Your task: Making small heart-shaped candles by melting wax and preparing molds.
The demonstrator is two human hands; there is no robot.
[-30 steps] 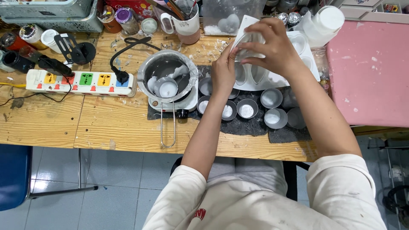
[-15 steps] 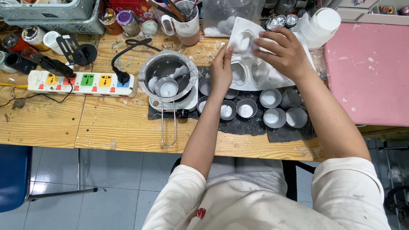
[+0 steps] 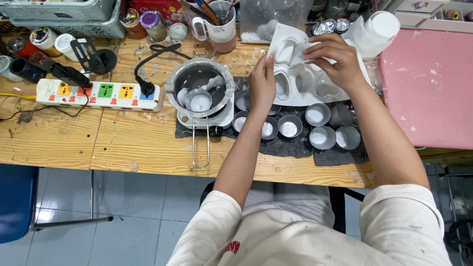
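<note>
Worktop (image 3: 74, 143): bare wooden boards carrying all the things below.
Pink board (image 3: 428, 93): flat slab lying at the right end of the worktop.
Dark mat (image 3: 295, 145): lies under the small metal cups (image 3: 318, 114), which hold white wax.
White mould (image 3: 315, 81): flexible sheet with heart-shaped cavities, tilted above the mat and cups; its upper left corner is bent up.
Power strip (image 3: 98, 94): white with coloured switches, left of the pot, a black plug seated in its right end.
Melting pot (image 3: 199, 88): round metal vessel on a small white hotplate, just left of the mould, with a ladle resting inside.
Right hand (image 3: 337, 61): fingers curled, pinching the mould's raised corner.
Left hand (image 3: 262, 86): fingers pressed together against the mould's left edge.
Mug (image 3: 219, 24): white, holding brushes, behind the pot.
</note>
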